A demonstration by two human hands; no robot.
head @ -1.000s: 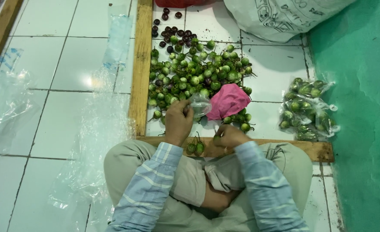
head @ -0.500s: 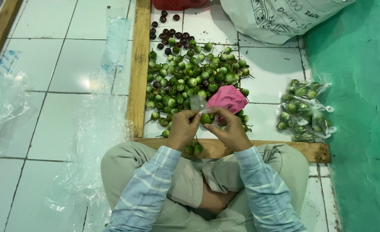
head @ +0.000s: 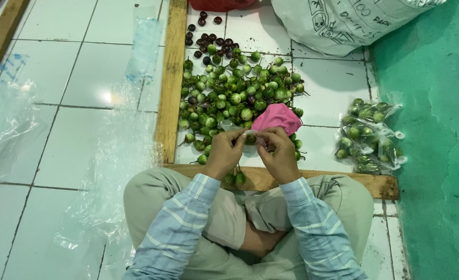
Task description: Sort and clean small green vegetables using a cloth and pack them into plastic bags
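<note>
Both hands meet just in front of the pile (head: 234, 93) of small round green eggplants on the tiled floor. The left hand (head: 224, 152) and the right hand (head: 277, 153) are each pinched shut on the mouth of a small clear bag (head: 242, 131), held between them just near the pile's front edge; what the bag holds is hidden by the fingers. A pink cloth (head: 277, 116) lies on the pile's right side, touching the right hand's knuckles.

To do this well, I judge the hands should keep the thin film taut between thumb and forefinger on each side, so the mouth stays spread and does not fold on itself, and work low over the pile so nothing rolls away across the tiles.

Counts: one big pile of green fruit, too many to number; a smaller scatter of dark purple ones (head: 208, 39) at the pile's far end, roughly fifteen. Two green ones (head: 235, 179) sit apart on the wooden frame (head: 169, 78) nearest the knees. Filled bags (head: 367, 136) lie well right of the pile, by the green wall; they look like two or three, but the overlap makes it hard to tell. One large white sack (head: 343, 21) stands beyond the pile. Loose clear plastic sheets (head: 11, 124) lie left of the frame
</note>
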